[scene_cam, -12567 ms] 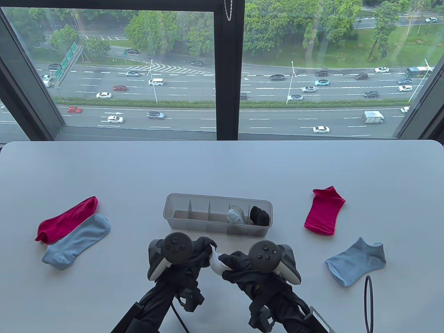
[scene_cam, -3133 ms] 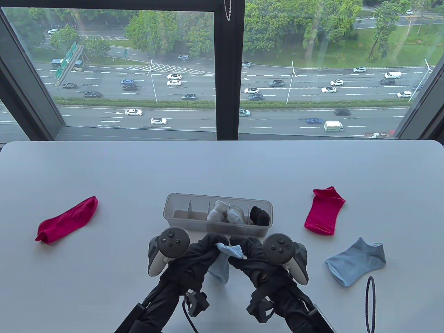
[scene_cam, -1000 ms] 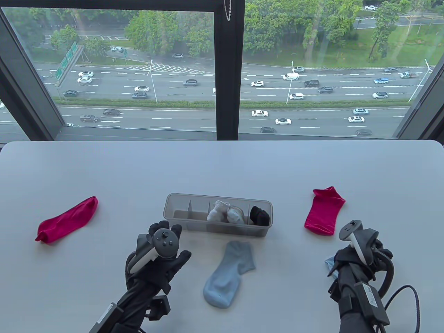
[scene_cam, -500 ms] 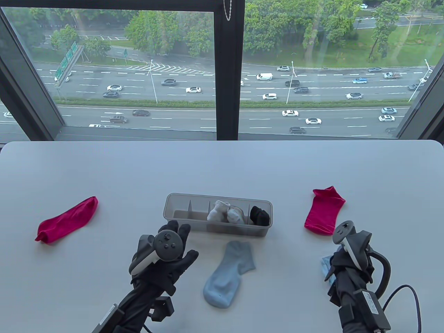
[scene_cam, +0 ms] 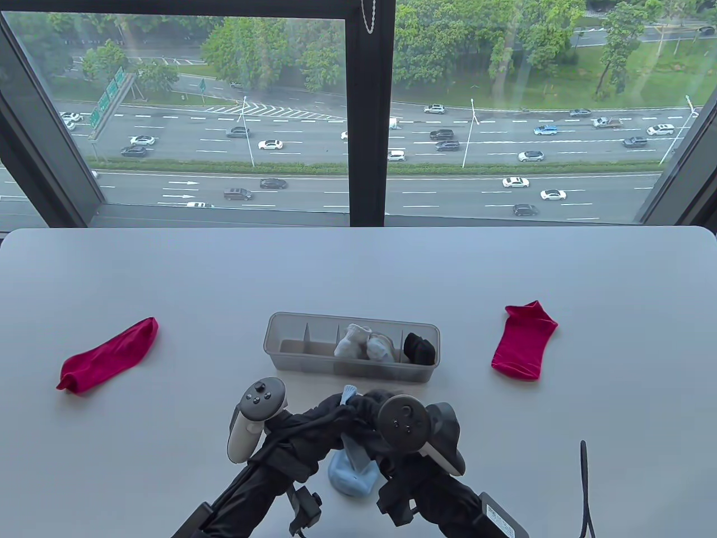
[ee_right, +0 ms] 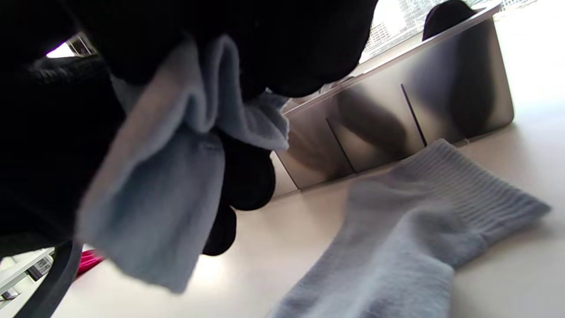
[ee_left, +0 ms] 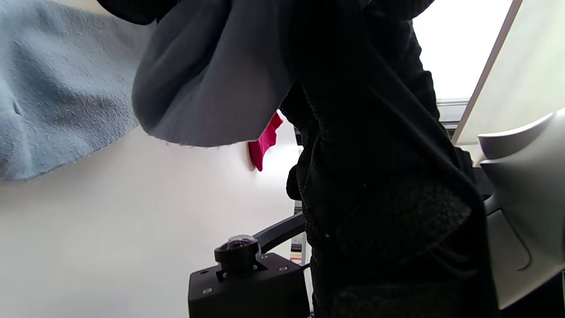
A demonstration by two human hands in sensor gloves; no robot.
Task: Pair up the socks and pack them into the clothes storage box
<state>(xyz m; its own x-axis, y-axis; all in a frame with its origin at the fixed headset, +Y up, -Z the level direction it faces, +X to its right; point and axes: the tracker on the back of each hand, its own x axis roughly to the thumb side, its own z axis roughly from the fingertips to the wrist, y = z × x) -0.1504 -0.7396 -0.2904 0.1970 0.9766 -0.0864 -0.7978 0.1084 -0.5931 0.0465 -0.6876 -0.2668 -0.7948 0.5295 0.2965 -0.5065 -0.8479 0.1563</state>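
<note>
Right hand [scene_cam: 372, 412] pinches one limp, light blue sock [ee_right: 150, 185] above its mate [ee_right: 397, 229] flat on worktop [scene_cam: 358, 269] at 6 o'clock of box [scene_cam: 352, 370]; left hand [scene_cam: 330, 414] grip unclear; best taken by the cuffs.

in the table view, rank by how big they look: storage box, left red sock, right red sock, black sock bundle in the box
1. storage box
2. left red sock and right red sock: these look about alike, so no ranking between them
3. black sock bundle
</note>
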